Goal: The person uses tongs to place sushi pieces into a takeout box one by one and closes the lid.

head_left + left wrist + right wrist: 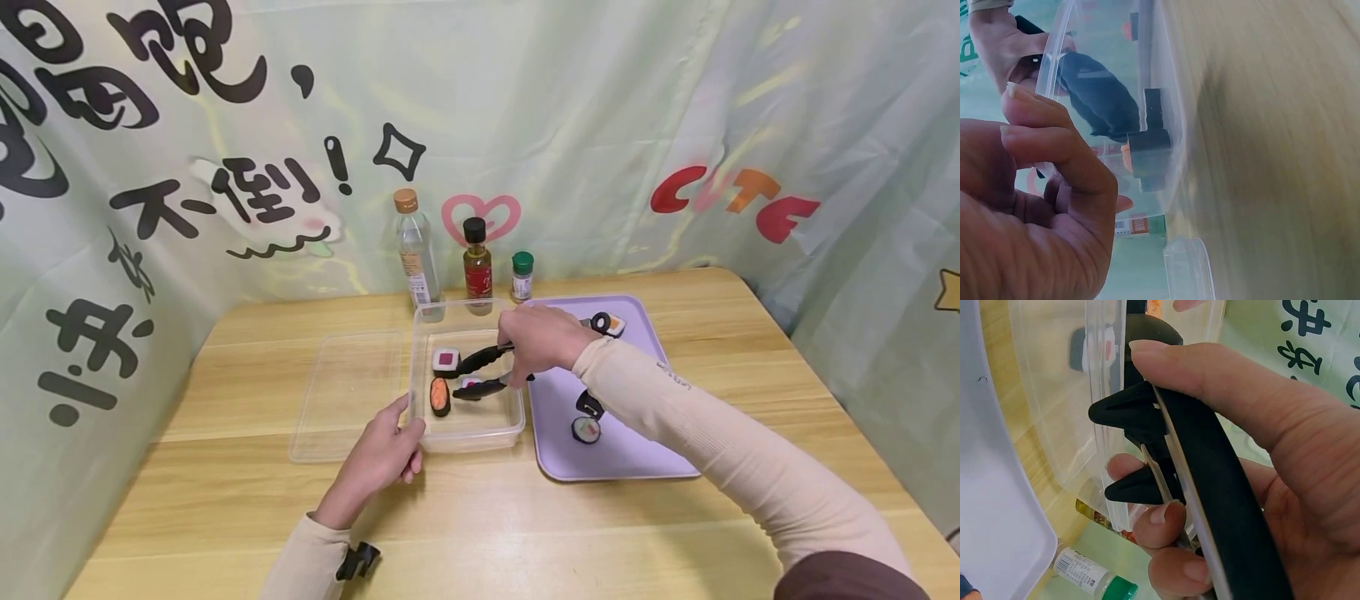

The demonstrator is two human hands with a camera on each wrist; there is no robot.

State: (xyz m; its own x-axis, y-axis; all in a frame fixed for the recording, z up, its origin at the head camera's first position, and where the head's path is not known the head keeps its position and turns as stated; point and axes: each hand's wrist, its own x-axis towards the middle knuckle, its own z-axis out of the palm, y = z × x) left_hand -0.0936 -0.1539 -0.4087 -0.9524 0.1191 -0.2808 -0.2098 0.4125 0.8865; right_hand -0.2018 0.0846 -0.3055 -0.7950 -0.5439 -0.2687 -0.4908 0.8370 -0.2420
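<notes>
My right hand grips black-and-metal tongs, reaching over the right rim of a clear plastic box. The tongs' black tips are inside the box, spread apart. A sushi roll with a pink centre is partly hidden by the lower tip. Near the upper tip sits a roll with a dark red square centre. An orange-topped sushi lies in front of that roll. My left hand holds the box's front left corner between thumb and fingers.
A lilac tray stands right of the box, bearing several sushi pieces, including a round roll. Left lies a clear lid. Behind stand a tall bottle, a dark-capped sauce bottle and a green-capped shaker.
</notes>
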